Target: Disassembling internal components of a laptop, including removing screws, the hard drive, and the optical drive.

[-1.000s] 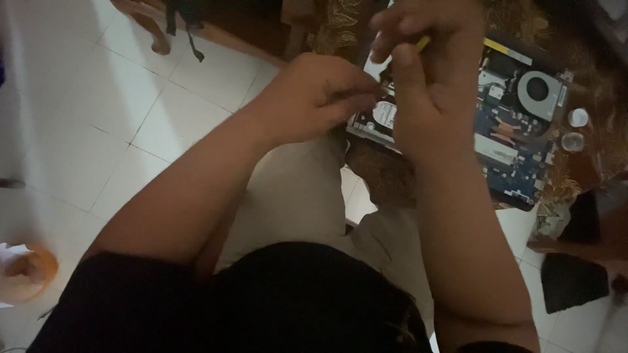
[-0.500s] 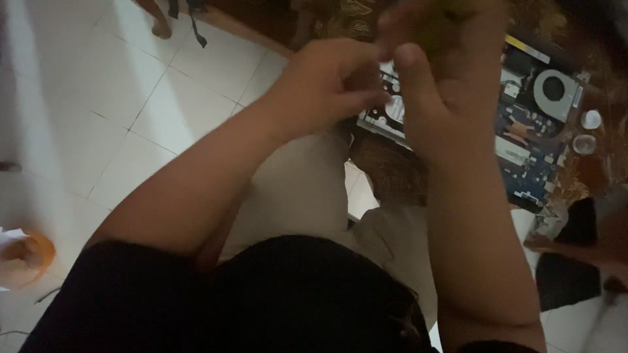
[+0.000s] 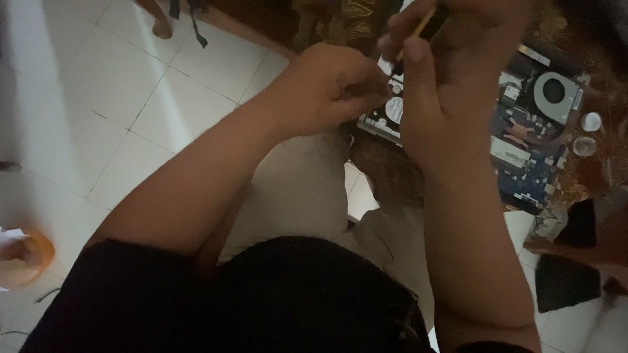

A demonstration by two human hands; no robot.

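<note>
floor (image 3: 124,111): I see glazed white tiles, smooth, with a soft sheen and dark grout lines.
laptop (image 3: 523,157): opened underside; matt blue circuit board, dull grey metal around the fan, black plastic frame.
drive (image 3: 389,114): shiny metal plate with a round bright disc, at the laptop's left edge.
tool (image 3: 418,26): yellow handle, looks like smooth plastic, in my right hand (image 3: 458,85).
cloth (image 3: 575,176): patterned brown-gold fabric under the laptop, matt.
trousers (image 3: 294,196): pale woven cloth, matt.
shirt (image 3: 216,301): black cloth, matt.
</note>
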